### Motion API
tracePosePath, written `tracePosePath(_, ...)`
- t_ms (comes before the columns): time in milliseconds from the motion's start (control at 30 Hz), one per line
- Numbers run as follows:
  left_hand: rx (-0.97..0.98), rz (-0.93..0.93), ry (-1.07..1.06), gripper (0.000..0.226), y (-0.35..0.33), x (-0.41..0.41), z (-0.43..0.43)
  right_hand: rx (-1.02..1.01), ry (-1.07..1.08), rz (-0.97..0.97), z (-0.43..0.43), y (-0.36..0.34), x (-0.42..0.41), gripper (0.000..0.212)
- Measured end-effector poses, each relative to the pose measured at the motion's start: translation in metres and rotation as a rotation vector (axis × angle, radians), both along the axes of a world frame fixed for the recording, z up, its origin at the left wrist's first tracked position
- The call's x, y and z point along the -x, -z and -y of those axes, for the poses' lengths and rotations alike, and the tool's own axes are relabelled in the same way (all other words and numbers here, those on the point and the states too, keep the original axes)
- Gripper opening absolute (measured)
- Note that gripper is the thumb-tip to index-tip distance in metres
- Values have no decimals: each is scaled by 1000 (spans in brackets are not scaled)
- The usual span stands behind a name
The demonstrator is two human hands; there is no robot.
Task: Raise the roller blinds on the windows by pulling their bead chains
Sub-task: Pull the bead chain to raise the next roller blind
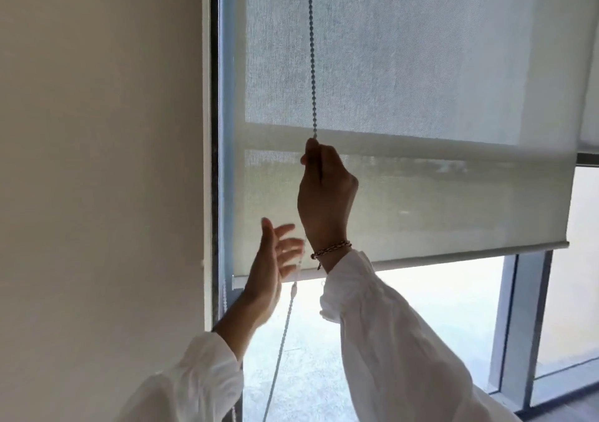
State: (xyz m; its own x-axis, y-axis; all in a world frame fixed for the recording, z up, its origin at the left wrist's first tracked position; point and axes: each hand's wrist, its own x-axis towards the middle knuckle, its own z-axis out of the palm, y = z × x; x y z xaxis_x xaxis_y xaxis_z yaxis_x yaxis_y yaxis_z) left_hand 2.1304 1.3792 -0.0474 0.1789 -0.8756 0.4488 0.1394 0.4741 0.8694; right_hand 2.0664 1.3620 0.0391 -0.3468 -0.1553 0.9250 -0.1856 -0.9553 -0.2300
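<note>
A pale translucent roller blind (421, 81) hangs over the window, its bottom bar (453, 254) a little above mid-height. A bead chain (310, 49) runs straight down in front of the fabric. My right hand (324, 194) is raised and shut on the chain at the level of the lower blind; it wears a braided bracelet. The chain's lower strand (282, 334) slants down past the glass to the lower left. My left hand (275, 266) is below and left of the right one, palm up with fingers spread, beside the lower strand and holding nothing.
A beige wall (97, 162) fills the left side, ending at a dark window frame (214, 130). A grey mullion (518, 324) stands at the right with more glass beyond. A second blind's edge (590, 113) shows at the far right.
</note>
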Motion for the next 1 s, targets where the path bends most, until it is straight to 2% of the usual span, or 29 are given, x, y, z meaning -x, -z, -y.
tracePosePath(200, 231, 85, 54, 55, -91, -10, -15, 2, 88, -62, -7, 54, 5, 29)
tracePosePath(333, 243, 90, 169, 53, -151, 0, -32, -55, 124, -121, -12, 101, 6, 35)
tracePosePath(400, 207, 27, 115, 48, -162, 10, -31, -70, 125, -147, -13, 117, 6, 37)
tracePosePath(500, 267, -75, -79, 40, -156, 26, -20, -104, 86, -152, -15, 123, 6, 40)
tracePosePath(567, 332, -127, -151, 43, -151, 32, -14, -181, -5, -132, -16, 122, 8, 39)
tracePosePath(700, 406, -149, -202, 43, -149, 34, -10, -541, -363, -106, -12, 108, 19, 39)
tracePosePath(767, 427, -148, -193, 42, -145, 36, -9, -630, -469, -42, -7, 93, 28, 55)
tracePosePath(833, 430, -149, -171, 42, -136, 40, -8, -646, -532, 1, -4, 71, 39, 64)
tracePosePath(1000, 421, -93, -197, 45, -106, 46, -10, -540, -778, 112, -7, 8, 59, 49)
